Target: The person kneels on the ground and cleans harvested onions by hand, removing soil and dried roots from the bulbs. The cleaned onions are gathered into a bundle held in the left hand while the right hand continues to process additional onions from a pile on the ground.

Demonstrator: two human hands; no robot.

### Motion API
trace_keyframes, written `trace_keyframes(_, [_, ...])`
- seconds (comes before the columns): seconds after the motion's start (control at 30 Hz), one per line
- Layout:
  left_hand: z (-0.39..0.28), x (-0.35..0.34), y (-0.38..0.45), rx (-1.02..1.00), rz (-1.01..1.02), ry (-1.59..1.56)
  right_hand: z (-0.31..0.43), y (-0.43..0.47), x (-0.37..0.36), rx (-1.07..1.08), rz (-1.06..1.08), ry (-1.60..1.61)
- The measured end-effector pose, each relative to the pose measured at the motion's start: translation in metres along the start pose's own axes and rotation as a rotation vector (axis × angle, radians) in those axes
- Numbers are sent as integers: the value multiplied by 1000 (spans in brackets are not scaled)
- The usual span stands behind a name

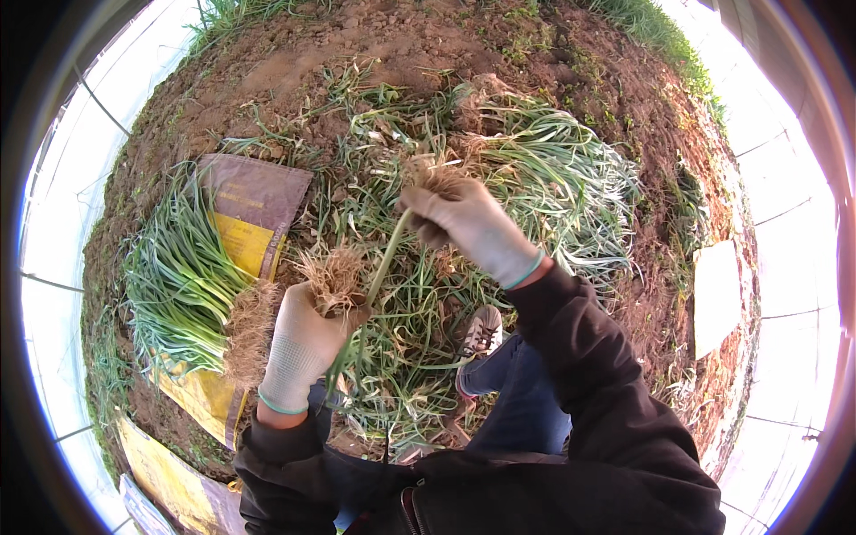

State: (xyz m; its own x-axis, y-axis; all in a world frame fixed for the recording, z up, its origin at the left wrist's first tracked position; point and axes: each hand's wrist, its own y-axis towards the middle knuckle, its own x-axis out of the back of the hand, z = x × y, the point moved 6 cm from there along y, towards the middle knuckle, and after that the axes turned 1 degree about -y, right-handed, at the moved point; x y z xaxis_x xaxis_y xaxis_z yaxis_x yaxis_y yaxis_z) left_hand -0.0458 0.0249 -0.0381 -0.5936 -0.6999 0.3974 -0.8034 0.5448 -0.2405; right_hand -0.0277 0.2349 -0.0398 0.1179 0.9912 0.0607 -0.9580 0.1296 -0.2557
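Note:
Both hands wear pale knit gloves with teal cuffs. My left hand (314, 328) grips a small bunch of rooted green plants, like scallions or garlic chives, whose dry brown roots (334, 271) stick up above the fingers. My right hand (465, 224) pinches the root end of a single pale green stalk (389, 257). That stalk slants down to the left hand, where its lower part is hidden. More tan roots (438, 177) show just beyond the right fingers; whether they belong to this stalk I cannot tell.
At left, a neat pile of green plants (184, 281) lies on a purple and yellow printed sack (251, 184). A larger heap of rooted plants (562, 167) spreads at upper right. Leaf trimmings (428, 301) cover the soil around my shoe (483, 331). A pale sheet (715, 297) lies far right.

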Motion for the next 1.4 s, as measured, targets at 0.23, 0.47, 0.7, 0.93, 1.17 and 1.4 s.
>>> trace_keyframes(0.23, [15,0,0,54,-47,-163,-5,-7,-59,-52,327,-234])
trace_keyframes(0.47, [22,10,5,-281,-272,83,-158,59,56,-344,392,-1108])
trace_keyframes(0.7, [17,20,14,-10,-225,-383,-207,117,78,-51,105,-1205])
trace_keyframes(0.93, [15,20,19,34,-242,-502,-244,166,63,-489,15,-1222])
trace_keyframes(1.17, [10,12,22,16,-198,-483,-289,98,-16,-199,-98,-1342])
trace_keyframes(1.4, [19,16,19,27,-214,-479,-316,-10,-166,-122,972,-1302])
